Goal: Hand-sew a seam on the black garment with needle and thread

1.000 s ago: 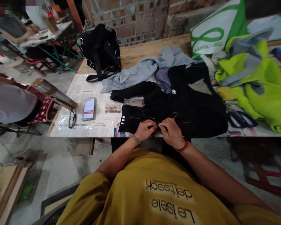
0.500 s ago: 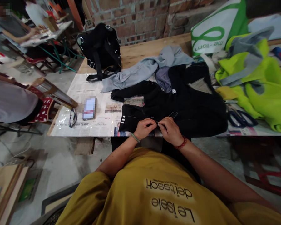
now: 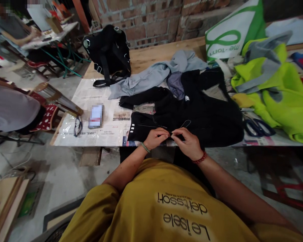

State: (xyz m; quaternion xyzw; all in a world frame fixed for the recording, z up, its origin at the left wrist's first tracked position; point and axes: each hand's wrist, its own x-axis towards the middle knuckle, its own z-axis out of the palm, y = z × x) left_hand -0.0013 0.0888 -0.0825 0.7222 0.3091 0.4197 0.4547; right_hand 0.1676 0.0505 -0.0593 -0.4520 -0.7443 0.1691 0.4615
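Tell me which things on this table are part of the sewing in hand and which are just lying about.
In hand: black garment, thread, left hand, right hand.

Lying about: scissors, glasses, phone, black backpack, grey garment, yellow-green vest, green-and-white bag.

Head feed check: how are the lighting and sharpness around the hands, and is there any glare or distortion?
Head view: soft, even light; left hand and right hand are fairly sharp on the black garment, whose folds merge into the dark; glare on the plastic-covered newspaper; wide-angle bending at the edges; phone screen pixelated.
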